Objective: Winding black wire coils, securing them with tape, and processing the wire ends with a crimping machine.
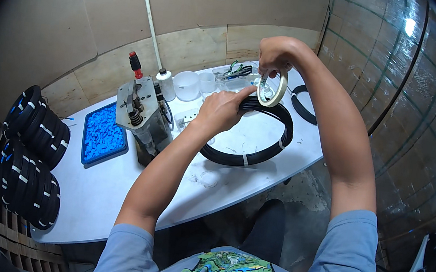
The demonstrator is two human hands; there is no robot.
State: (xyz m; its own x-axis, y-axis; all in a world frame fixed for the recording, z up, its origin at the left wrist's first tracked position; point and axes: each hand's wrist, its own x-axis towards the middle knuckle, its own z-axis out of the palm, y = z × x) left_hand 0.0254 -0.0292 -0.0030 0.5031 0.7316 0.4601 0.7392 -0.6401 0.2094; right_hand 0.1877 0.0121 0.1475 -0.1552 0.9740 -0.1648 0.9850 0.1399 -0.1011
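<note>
A coil of black cable [288, 125] stands tilted over the white table [177, 212], with pale tape bands around it in places. My left hand [222, 109] is closed on the upper left of the coil, its index finger stretched toward the tape. Above the coil's top, my right hand [276, 55] grips a roll of cream masking tape [281, 88] that hangs down from the fingers. The roll's lower edge overlaps the coil in view; whether a strip of tape joins them I cannot tell.
Left of centre stands a metal bench press [138, 108], beside a dark blue tray [83, 155] of small blue pieces. Behind are a white bottle [165, 85], a translucent tub [186, 85] and pliers [231, 69]. Taped coils [29, 184] are stacked at left; another coil [303, 107] lies right.
</note>
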